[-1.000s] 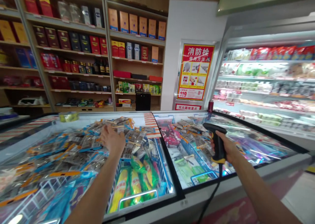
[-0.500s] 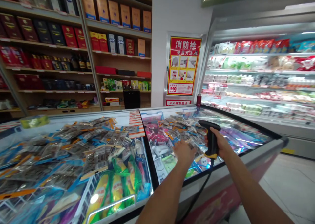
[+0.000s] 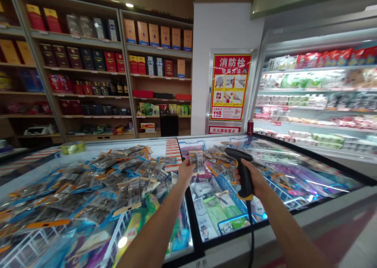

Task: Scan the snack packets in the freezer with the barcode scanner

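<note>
My left hand (image 3: 185,173) is closed on the edge of a small flat packet (image 3: 198,162), raised over the frame between the two sides of the freezer (image 3: 196,228). My right hand (image 3: 257,178) grips a black and yellow barcode scanner (image 3: 245,177) by its handle. The scanner's head points left toward the packet, with a gap between them. Its cable (image 3: 251,232) hangs down over the freezer's front edge. To the left lies a wide heap of similar packets (image 3: 97,197) with blue and orange edges. More packets (image 3: 222,167) lie under the scanner.
Green and yellow bags (image 3: 135,224) fill a white wire basket (image 3: 118,228). A roll of tape (image 3: 73,147) sits at the freezer's back left. Boxed goods stand on wooden shelves (image 3: 97,71) behind. A refrigerated display (image 3: 318,91) is at right, beside a red fire hydrant sign (image 3: 231,87).
My left hand has moved left and up from the right-hand heap and now holds a packet. The scanner has shifted slightly left. The view has turned left and tilted up.
</note>
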Available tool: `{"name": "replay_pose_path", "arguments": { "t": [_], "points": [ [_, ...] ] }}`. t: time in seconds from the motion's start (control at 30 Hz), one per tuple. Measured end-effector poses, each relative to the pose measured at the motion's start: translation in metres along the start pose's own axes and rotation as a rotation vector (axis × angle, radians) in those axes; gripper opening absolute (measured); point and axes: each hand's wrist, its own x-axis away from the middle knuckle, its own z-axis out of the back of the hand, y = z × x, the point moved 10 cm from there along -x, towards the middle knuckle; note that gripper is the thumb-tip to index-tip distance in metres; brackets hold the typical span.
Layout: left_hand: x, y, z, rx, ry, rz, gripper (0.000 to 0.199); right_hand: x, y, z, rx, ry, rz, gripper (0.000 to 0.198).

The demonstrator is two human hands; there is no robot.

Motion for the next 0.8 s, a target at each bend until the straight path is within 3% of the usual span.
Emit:
{"name": "replay_pose_path", "arguments": {
  "t": [0.17, 0.27, 0.33, 0.53, 0.8],
  "points": [
    [-0.033, -0.009, 0.096, 0.299, 0.185, -0.007, 0.035, -0.03, 0.021, -0.087, 0.036, -0.185, 0.0, 0.023],
    [-0.041, -0.02, 0.133, 0.414, 0.279, -0.002, 0.04, -0.031, 0.041, -0.13, 0.197, -0.295, -0.017, 0.025],
    [-0.045, -0.028, 0.149, 0.47, 0.315, 0.012, 0.041, -0.024, 0.055, -0.145, 0.333, -0.357, -0.046, 0.024],
    [-0.054, -0.04, 0.169, 0.573, 0.34, 0.049, 0.037, -0.001, 0.078, -0.14, 0.421, -0.338, -0.177, 0.024],
    [-0.053, -0.035, 0.168, 0.627, 0.317, 0.047, 0.031, 0.002, 0.076, -0.127, 0.445, -0.259, -0.19, 0.025]
  ]
}}
